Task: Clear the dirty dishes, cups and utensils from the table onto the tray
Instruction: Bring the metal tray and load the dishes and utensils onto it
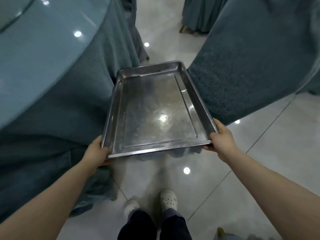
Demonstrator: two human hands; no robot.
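Observation:
A rectangular steel tray (199,94) is held level in front of me, above the floor, with nothing on it. My left hand (97,151) grips its near left corner, thumb on the rim. My right hand (221,137) grips the near right corner in the same way. No dishes, cups or utensils show anywhere in the view.
A round table (43,58) with a blue-grey cloth and a glass top fills the left side. Chairs in blue-grey covers (251,66) stand at right and further back. Glossy white floor tiles (259,161) run between them, and my feet in white shoes (168,200) are below.

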